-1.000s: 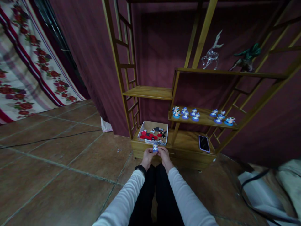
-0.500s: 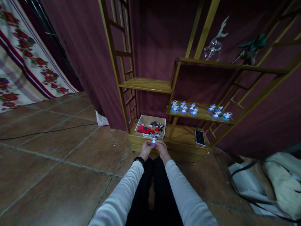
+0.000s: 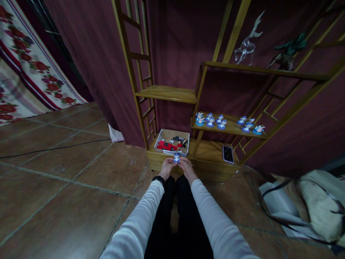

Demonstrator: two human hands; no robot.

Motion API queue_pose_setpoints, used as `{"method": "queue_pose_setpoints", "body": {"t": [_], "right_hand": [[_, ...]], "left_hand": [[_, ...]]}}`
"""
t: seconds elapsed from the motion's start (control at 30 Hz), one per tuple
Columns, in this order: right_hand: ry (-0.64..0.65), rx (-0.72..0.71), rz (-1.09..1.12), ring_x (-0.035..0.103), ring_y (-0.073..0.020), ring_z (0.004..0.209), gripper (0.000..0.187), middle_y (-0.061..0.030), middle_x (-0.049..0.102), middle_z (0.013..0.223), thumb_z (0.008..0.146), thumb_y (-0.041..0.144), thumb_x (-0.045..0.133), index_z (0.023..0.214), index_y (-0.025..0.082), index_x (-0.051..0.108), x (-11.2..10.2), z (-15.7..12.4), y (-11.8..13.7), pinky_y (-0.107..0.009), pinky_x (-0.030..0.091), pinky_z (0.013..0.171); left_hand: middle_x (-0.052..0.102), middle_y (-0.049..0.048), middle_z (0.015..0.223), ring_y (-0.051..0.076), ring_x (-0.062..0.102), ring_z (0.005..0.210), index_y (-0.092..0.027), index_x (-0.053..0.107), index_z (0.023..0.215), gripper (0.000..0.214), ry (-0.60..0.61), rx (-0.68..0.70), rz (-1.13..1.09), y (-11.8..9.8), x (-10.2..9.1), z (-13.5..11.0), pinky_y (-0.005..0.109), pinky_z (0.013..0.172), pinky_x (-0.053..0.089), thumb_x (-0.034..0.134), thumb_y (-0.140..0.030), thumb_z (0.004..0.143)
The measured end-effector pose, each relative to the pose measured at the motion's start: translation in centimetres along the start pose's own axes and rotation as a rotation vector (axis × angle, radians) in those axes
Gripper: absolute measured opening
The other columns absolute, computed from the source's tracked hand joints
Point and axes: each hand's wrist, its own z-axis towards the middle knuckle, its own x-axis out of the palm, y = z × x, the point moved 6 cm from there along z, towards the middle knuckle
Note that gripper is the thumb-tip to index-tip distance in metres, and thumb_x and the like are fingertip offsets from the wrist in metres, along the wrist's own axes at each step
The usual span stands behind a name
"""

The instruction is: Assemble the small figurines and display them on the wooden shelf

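Observation:
A small purple-and-white figurine (image 3: 176,158) is pinched between my left hand (image 3: 167,167) and my right hand (image 3: 187,167), just in front of the open box. Fingers of both hands close on its base from either side, and it stands upright. Behind it, a shallow white cardboard box (image 3: 159,148) rests on the low shelf with red and black pieces (image 3: 167,145) inside. Several similar figurines (image 3: 210,122) stand on the middle shelf to the right, with another group (image 3: 247,126) farther along.
The wooden shelf unit (image 3: 167,93) stands against a dark red curtain (image 3: 172,43). A phone (image 3: 228,154) lies on the low shelf. Higher up are a clear deer ornament (image 3: 245,48) and a green statuette (image 3: 288,54). A pale bag (image 3: 318,205) sits on the floor at right.
The view has shifted slightly, so the shelf appears a little higher. Both hands still hold the figurine at about the same place before the box.

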Motion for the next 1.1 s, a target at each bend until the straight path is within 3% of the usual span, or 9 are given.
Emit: {"method": "queue_pose_setpoints", "body": {"t": [0.4,1.1], "right_hand": [[-0.02,0.028,0.051,0.064,-0.016,0.069,0.021,-0.0013,0.069,0.069,0.053,0.02,0.07,0.073,0.018,0.064,-0.5,0.4,-0.1,-0.032,0.051,0.074],[-0.056,0.039,-0.02,0.062,-0.0143,0.059,0.018,0.0002,0.066,0.061,0.056,0.026,0.067,0.072,0.018,0.064,-0.6,0.3,0.1,-0.029,0.049,0.064]], "left_hand": [[0.069,0.007,0.076,0.016,0.06,0.069,-0.012,0.069,0.08,0.037,0.098,-0.044,0.019,0.2,0.7,0.3,0.03,0.073,0.044,0.079,-0.02,0.045],[0.068,0.0064,0.075,0.014,0.061,0.068,-0.012,0.066,0.085,0.038,0.106,-0.078,-0.025,-0.3,1.3,-0.4,0.028,0.071,0.045,0.079,-0.02,0.05]]}}
